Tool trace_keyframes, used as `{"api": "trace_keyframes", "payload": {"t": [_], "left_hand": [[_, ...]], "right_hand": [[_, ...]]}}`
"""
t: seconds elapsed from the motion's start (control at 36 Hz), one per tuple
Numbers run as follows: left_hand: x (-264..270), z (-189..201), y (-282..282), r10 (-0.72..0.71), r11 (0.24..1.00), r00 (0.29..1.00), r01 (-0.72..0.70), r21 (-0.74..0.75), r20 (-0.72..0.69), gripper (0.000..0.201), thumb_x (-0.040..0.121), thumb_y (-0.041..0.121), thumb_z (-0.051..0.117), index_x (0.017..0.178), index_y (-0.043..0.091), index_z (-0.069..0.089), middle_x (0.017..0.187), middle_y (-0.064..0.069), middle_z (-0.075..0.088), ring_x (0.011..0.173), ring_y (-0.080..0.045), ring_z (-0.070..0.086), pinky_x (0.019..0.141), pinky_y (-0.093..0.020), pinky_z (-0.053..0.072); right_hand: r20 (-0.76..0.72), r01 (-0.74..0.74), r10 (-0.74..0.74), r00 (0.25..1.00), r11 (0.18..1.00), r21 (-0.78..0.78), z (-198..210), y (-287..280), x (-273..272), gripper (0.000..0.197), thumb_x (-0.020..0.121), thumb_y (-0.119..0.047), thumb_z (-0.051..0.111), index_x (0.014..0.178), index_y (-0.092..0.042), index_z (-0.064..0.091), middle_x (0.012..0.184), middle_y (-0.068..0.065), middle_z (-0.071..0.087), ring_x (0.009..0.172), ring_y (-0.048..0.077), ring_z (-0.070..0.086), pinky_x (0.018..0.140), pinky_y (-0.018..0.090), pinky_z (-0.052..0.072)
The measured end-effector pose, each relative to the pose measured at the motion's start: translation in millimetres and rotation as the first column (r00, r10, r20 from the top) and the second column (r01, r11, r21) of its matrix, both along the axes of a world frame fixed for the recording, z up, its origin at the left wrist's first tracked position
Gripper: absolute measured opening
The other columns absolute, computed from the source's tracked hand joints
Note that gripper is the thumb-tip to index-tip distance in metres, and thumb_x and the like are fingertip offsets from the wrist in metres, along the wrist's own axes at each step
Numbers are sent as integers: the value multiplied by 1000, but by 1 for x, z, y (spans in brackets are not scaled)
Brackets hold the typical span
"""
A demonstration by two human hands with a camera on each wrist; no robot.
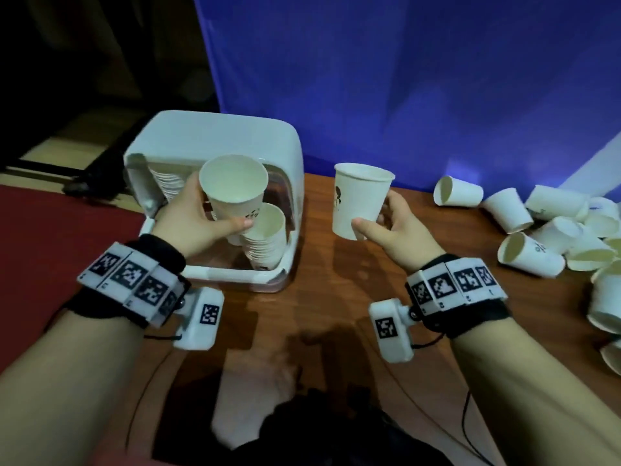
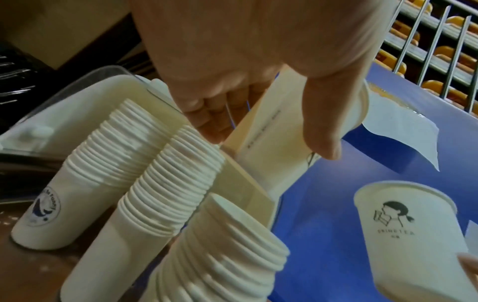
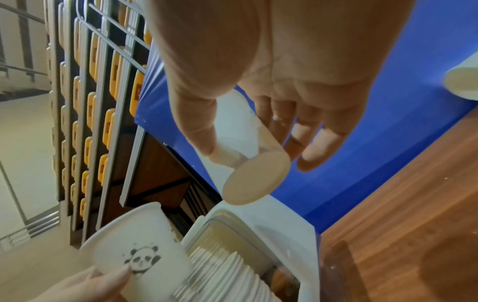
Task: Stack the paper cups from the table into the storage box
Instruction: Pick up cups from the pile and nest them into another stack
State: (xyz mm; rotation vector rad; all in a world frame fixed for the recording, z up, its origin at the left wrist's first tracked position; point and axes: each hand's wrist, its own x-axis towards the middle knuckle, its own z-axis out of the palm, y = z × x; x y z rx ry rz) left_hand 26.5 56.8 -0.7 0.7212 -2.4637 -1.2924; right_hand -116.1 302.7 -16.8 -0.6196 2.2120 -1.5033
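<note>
My left hand [image 1: 205, 216] grips a white paper cup [image 1: 235, 190] with a panda print, upright, just above the open white storage box [image 1: 215, 142]. Inside the box lean three stacks of nested cups [image 2: 165, 183]; the nearest stack [image 1: 265, 237] sits right under the held cup. My right hand [image 1: 379, 223] pinches a second paper cup [image 1: 359, 200] with a drawn figure on it, upright in the air to the right of the box. In the right wrist view the thumb and fingers curl round that cup [image 3: 248, 147] near its base.
A pile of loose paper cups [image 1: 551, 227] lies tumbled at the right side of the wooden table [image 1: 336, 297]. A blue cloth backdrop [image 1: 403, 79] hangs behind. A red surface [image 1: 50, 237] adjoins the table on the left. Cables run along the near edge.
</note>
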Motion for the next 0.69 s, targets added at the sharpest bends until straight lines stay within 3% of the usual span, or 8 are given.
{"api": "trace_keyframes", "payload": {"t": [0.06,0.22,0.33,0.39,0.5,0.58,0.64,0.69], "left_hand": [[-6,-5,-5,-10,1000,1000,11,30,-20,109,39,57,77,133,22,36,131,2,51,121,-16,47,104,-44,40],[-26,-29,2,-63,988,996,70,136,-61,109,36,54,76,132,21,37,127,3,53,117,-15,49,105,-37,38],[-32,-49,3,-83,979,996,88,182,-39,96,56,23,86,135,16,31,130,-1,48,120,-13,43,105,-31,33],[-32,-59,1,-76,980,996,81,181,-37,100,57,22,86,137,14,27,136,-5,42,125,-16,39,107,-32,31],[-31,-69,0,-117,982,993,117,150,-13,100,60,11,85,138,11,23,129,2,36,120,-11,35,99,-20,28],[-29,-71,0,-125,979,992,119,168,27,96,65,11,81,140,12,22,122,5,39,115,-10,37,96,-22,30],[-27,-72,-1,-133,975,990,124,182,36,92,67,13,80,139,13,24,121,6,41,114,-9,39,94,-22,30],[-26,-73,0,-133,974,991,126,187,26,88,67,12,79,138,14,27,120,7,44,112,-8,41,91,-19,31]], "right_hand": [[-28,9,-9,1000,1000,-4,1,-13,5,64,83,-17,66,136,-12,31,123,1,53,106,8,54,90,21,44],[-79,5,-5,997,1000,5,4,-27,8,65,83,-22,66,136,-15,30,124,-4,49,113,10,48,96,26,40],[-85,-8,6,996,1000,-22,1,-33,9,65,82,-20,67,135,-14,30,126,-2,49,118,12,48,87,11,44],[-86,-15,10,996,998,-53,2,-37,11,64,82,-17,67,135,-13,31,128,0,49,119,14,48,80,7,47],[-124,-32,21,992,996,-87,5,-55,16,70,78,-24,71,134,-13,32,131,4,49,120,18,50,92,27,47],[-175,-83,68,982,993,-79,11,-74,23,73,74,-29,71,134,-14,32,133,2,48,119,16,49,100,35,44],[-199,-113,96,975,990,-81,10,-86,25,71,77,-23,73,134,-12,32,130,-1,48,118,11,48,99,28,43],[-229,-131,115,967,990,-54,7,-98,27,70,77,-20,73,134,-13,33,125,-6,47,112,6,48,91,10,40]]}}
